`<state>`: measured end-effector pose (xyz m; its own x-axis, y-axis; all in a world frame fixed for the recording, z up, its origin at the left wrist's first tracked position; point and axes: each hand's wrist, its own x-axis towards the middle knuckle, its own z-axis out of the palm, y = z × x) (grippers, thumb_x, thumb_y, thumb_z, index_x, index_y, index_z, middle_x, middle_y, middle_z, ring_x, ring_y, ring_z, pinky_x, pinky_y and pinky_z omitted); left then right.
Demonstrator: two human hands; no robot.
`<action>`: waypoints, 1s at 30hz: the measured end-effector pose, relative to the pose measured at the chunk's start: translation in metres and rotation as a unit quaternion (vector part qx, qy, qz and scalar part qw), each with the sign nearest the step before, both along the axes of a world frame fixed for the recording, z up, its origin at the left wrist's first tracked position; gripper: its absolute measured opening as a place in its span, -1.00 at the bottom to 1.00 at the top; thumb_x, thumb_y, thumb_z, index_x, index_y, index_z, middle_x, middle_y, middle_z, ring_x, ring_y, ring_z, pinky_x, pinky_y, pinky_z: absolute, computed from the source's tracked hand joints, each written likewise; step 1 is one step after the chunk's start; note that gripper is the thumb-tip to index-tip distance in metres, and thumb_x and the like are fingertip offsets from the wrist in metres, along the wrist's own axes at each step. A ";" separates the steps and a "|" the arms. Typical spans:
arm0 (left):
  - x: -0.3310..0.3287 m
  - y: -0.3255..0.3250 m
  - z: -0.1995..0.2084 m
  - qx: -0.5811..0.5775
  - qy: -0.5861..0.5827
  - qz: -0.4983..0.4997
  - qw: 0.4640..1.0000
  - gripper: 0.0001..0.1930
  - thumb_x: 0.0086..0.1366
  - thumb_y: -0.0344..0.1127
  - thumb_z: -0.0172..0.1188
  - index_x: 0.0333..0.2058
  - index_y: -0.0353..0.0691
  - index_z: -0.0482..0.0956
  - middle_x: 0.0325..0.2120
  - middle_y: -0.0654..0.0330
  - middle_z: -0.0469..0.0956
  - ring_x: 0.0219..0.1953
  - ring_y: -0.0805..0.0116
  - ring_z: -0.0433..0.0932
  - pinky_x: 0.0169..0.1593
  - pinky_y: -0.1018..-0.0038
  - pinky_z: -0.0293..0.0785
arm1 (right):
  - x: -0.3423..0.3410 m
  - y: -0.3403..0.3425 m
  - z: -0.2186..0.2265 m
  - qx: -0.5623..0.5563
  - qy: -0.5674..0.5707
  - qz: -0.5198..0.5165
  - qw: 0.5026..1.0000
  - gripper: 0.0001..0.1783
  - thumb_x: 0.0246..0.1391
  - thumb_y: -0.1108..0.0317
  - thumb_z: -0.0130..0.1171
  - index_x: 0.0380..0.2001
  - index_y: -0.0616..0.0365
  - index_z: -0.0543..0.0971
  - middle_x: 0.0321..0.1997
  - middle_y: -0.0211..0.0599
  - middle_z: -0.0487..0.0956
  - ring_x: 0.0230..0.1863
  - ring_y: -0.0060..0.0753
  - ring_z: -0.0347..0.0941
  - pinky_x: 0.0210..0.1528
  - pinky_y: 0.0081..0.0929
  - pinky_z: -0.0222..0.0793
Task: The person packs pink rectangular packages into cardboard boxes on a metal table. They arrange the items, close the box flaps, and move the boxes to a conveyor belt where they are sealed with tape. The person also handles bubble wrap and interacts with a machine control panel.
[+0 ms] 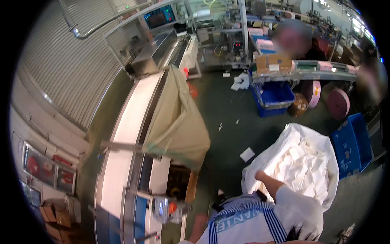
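Note:
My right forearm in a white sleeve reaches forward from the lower right. My right hand (261,176) overlaps the near left side of a large white sack (325,152). Its fingers are too small and blurred to read, and whether it touches the sack I cannot tell. White paper-like pieces (298,162) fill the sack. My left arm hangs low at the bottom edge. Of my left hand (199,223) only a blurred patch shows, beside the conveyor (126,138). A striped apron (243,203) covers my front.
On the left the conveyor runs away from me, with a beige cloth (174,126) draped over its right side. Blue bins (276,99) and pink rolls (338,102) stand at the right. Scraps of white paper (247,154) lie on the floor. People are blurred at the far right.

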<state>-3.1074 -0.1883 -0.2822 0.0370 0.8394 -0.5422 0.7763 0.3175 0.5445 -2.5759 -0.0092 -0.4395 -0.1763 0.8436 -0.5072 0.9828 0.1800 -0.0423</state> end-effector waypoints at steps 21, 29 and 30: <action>0.029 0.580 0.038 -0.078 -0.143 -0.045 0.986 -0.68 0.15 -0.32 0.13 -0.14 -0.35 0.49 -0.33 0.14 0.58 -0.25 0.29 0.52 -0.17 0.46 0.42 | -0.091 0.432 0.139 -0.139 0.183 -0.245 0.942 -0.75 -0.16 0.33 0.03 -0.43 0.20 0.61 -0.30 -0.02 0.58 -0.23 -0.07 0.52 -0.18 -0.21 0.42; 0.045 0.796 -0.025 -0.129 -0.149 -0.135 0.971 -0.71 0.16 -0.30 0.10 -0.15 -0.25 0.53 -0.35 0.13 0.60 -0.25 0.32 0.55 -0.19 0.46 0.44 | -0.095 0.745 0.282 0.107 0.401 -0.299 0.859 -0.71 -0.04 0.33 -0.04 -0.23 0.14 0.51 -0.21 -0.07 0.55 -0.15 -0.05 0.47 -0.09 -0.24 0.38; 0.036 0.821 -0.056 -0.048 -0.066 -0.146 0.986 -0.73 0.18 -0.27 0.10 -0.17 -0.25 0.55 -0.32 0.14 0.60 -0.24 0.34 0.55 -0.17 0.46 0.43 | -0.112 0.773 0.289 0.121 0.415 -0.275 0.859 -0.73 -0.04 0.33 -0.05 -0.25 0.14 0.51 -0.22 -0.07 0.55 -0.16 -0.05 0.47 -0.10 -0.24 0.38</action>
<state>-3.0716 0.6324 -0.3387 0.3452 0.7274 -0.5931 0.7661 0.1466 0.6258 -2.6876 0.7638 -0.1509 0.0671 0.9780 -0.1974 0.5711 -0.1999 -0.7962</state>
